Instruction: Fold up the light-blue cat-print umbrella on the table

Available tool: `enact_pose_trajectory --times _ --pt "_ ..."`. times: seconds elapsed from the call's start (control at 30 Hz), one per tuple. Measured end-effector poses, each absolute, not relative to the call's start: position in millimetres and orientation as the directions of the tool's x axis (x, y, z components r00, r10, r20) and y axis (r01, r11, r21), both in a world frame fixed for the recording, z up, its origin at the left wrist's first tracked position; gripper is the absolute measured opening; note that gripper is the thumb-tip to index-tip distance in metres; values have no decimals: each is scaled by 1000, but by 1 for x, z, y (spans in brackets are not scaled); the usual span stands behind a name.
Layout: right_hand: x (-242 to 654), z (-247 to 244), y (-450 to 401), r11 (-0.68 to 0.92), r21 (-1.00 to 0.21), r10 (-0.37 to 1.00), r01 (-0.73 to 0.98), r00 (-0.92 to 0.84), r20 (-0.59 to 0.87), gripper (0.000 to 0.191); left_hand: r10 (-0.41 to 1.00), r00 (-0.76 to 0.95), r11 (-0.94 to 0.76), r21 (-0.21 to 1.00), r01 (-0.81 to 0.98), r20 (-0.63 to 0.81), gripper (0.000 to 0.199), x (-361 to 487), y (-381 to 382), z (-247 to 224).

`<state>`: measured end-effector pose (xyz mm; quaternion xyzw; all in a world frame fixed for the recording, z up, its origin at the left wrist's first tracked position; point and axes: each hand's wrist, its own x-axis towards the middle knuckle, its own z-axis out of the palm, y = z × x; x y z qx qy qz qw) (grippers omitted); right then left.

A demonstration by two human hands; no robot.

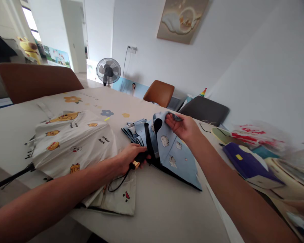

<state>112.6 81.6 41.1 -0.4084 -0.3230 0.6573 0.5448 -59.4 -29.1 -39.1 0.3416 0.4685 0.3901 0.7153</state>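
Note:
A light blue umbrella (pixel 178 152) with white cartoon animals and a black underside lies partly folded on the table. My left hand (pixel 133 157) is wrapped round its black handle, which has a gold ring and a dangling wrist loop. On the right, my right hand (pixel 179 126) pinches the upper edge of the blue cloth, palm turned up. Beside my left forearm rests a cream umbrella (pixel 91 148) with yellow duck prints, loosely folded, its dark shaft pointing left.
The white table (pixel 174 209) has flower prints. Along its right side are a purple box (pixel 250 165), a round cream container (pixel 291 172), glasses and plastic bags (pixel 258 135). Chairs (pixel 159 92) stand around the far sides, with a fan (pixel 108 71) behind.

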Motion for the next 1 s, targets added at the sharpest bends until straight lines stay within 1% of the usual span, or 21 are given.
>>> enact_pose_trajectory --times 0.1,0.13,0.17,0.23,0.3,0.37,0.4,0.43,0.47,0.5,0.53,0.6,0.67,0.77,0.83,0.9,1.0 --pt "98 35 93 -173 -829 985 -531 -80 -154 18 875 278 468 840 -274 -397 11 -61 -27 -41" --pt "93 32 96 -168 -832 986 -528 -95 -139 18 872 286 472 835 -282 -396 12 -61 -26 -42" --pt "89 29 97 -164 -856 986 -491 -104 -129 18 871 292 474 832 -289 -395 13 -62 -25 -43" --pt "81 22 98 -137 -929 990 -344 -84 -115 17 876 292 465 832 -303 -384 13 -61 -25 -45" --pt "77 16 94 -76 -975 997 -210 -9 -75 25 882 289 456 831 -319 -373 12 -61 -24 -47" --pt "75 12 85 68 -994 997 -85 51 64 39 886 288 449 830 -332 -364 11 -59 -24 -48" --pt "75 11 79 153 -988 988 1 37 153 42 885 289 450 830 -330 -365 11 -59 -24 -48" --pt "75 10 72 240 -963 971 123 -12 240 38 883 291 453 830 -324 -368 11 -59 -24 -48" --pt "74 9 65 305 -918 952 251 -94 291 29 883 289 453 832 -321 -369 11 -58 -24 -48" --pt "72 9 57 351 -858 935 374 -188 301 18 883 288 453 833 -318 -371 11 -58 -25 -47" --pt "71 9 50 386 -791 918 475 -280 280 12 883 285 454 833 -315 -373 11 -59 -25 -47" --pt "66 8 37 467 -640 874 610 -429 229 12 886 276 449 836 -314 -373 10 -59 -25 -46" --pt "61 9 27 542 -481 832 689 -520 193 15 891 270 439 841 -316 -364 9 -59 -25 -47" --pt "55 13 17 565 -251 824 786 -551 130 14 898 283 421 848 -323 -338 9 -60 -26 -47" --pt "53 17 14 533 -141 846 834 -526 83 14 901 296 408 852 -329 -317 10 -59 -26 -47" --pt "52 19 12 503 -89 864 860 -501 45 13 902 298 404 853 -329 -313 10 -59 -26 -48" --pt "54 18 15 499 -88 866 862 -501 0 10 900 284 414 852 -322 -330 8 -59 -25 -50"
